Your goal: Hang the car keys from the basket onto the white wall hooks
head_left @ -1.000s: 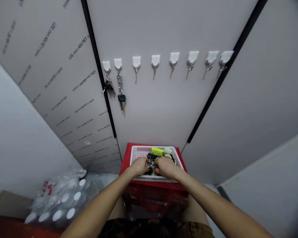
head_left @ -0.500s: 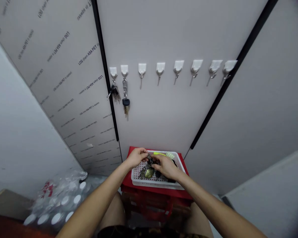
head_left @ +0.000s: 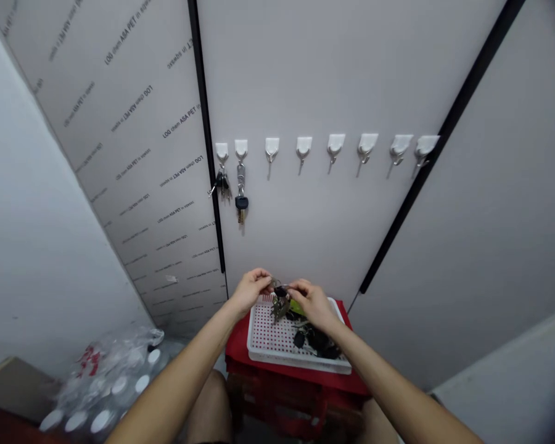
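A bunch of keys hangs from its ring between my two hands, above the far part of the white perforated tray. My left hand is closed, thumb and fingers pinching the ring's left side. Opposite it, my right hand pinches the right side of the ring or a ring joined to it; I cannot tell which. More dark keys and fobs lie in the tray's right part, partly hidden by my right hand and forearm. Something bright yellow-green shows behind the bunch.
White hooks run in a row along the pale panel. Key sets hang on the two leftmost, one with a black-headed key. The tray stands on a red cover. Plastic-wrapped bottles stand at the lower left.
Both hands have lifted the bunch of keys and moved it toward the tray's far edge. The left part of the tray now shows bare. The view has tilted slightly.
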